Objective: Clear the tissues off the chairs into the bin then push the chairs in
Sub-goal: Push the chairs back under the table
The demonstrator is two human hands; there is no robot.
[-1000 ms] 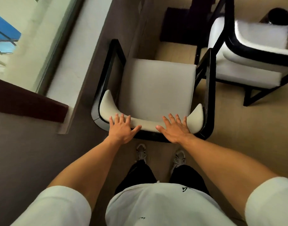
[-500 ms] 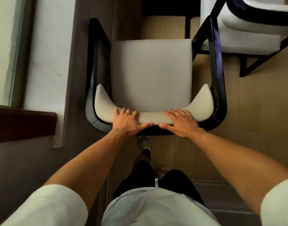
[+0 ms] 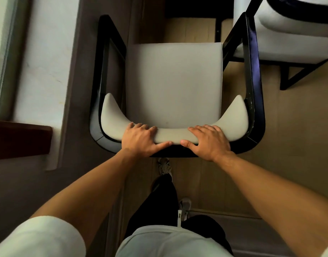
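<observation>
A chair [image 3: 173, 82] with a black frame and a pale cushioned seat stands right below me, its curved backrest toward me. No tissue lies on its seat. My left hand [image 3: 141, 140] grips the left part of the backrest top, fingers curled over the pad and thumb along its rear edge. My right hand [image 3: 207, 141] grips the right part the same way. No bin is in view.
A second chair [image 3: 293, 39] of the same kind stands at the upper right, close to the first chair's right armrest. A pale window ledge [image 3: 46, 71] and a dark wooden edge [image 3: 18, 140] run along the left. Wooden floor lies to the right.
My hands lay flat on the backrest a second ago; now their fingers curl over it. I have stepped forward and the chair sits more squarely below me.
</observation>
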